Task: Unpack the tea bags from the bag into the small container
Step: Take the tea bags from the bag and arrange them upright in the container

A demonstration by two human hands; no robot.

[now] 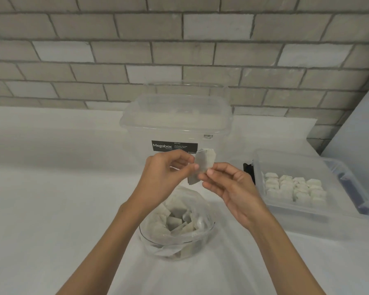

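Note:
A pale tea bag [205, 161] is pinched between the fingertips of my left hand [166, 177] and my right hand [228, 188], held up above the counter. Directly below them sits an open clear plastic bag [192, 199] inside a round glass bowl [145, 237], with several loose tea bags [175, 220] in it. To the right stands the small clear container [262, 167], where several tea bags [294, 188] lie packed in neat rows.
A large clear Megabox storage box [175, 122] with its lid on stands behind my hands, against the grey brick wall [179, 50]. A dark clip [248, 169] shows at the small container's left end. White counter [51, 188] spreads to the left.

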